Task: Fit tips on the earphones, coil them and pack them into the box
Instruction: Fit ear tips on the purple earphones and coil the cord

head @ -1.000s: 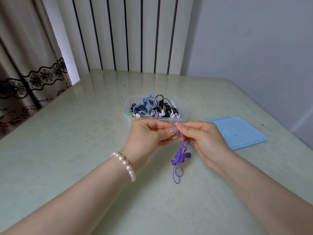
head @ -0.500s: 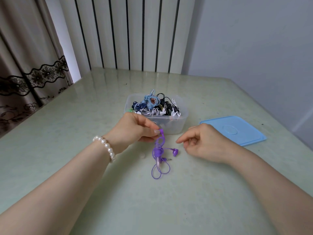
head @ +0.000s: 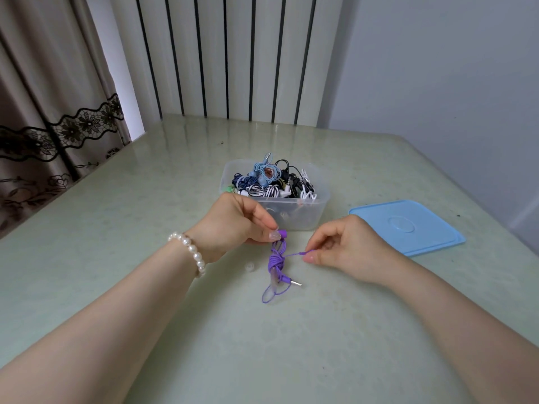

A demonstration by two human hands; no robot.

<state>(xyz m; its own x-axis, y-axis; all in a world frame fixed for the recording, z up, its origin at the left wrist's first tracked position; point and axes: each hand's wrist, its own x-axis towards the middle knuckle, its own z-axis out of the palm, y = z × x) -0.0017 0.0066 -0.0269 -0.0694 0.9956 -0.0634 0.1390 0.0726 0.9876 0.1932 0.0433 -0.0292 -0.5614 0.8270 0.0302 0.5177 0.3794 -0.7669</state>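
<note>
A: Where are the purple earphones (head: 275,262)?

B: Over the table (head: 116,258), just in front of the box (head: 291,220). The cord is bunched in a wrapped bundle hanging below the left hand (head: 233,223), with a loop and the plug (head: 291,281) trailing down to the table.

A: How far along is the job, would you say?

B: The box is already heaped with coiled sets and its lid (head: 408,225) lies off to the right, so most of the packing looks done. This pair is coiled, but one earbud strand is pulled out sideways. A small clear tip (head: 249,267) lies on the table near the left wrist, so I'd judge a tip is yet to be fitted. Then the pair goes into the box.

A: And the hands?

B: The left pinches one earbud (head: 282,233) between thumb and forefinger, the other fingers curled. The right hand (head: 347,246) pinches the free strand's end at its fingertips; whether a tip sits on that bud I can't tell.
</note>
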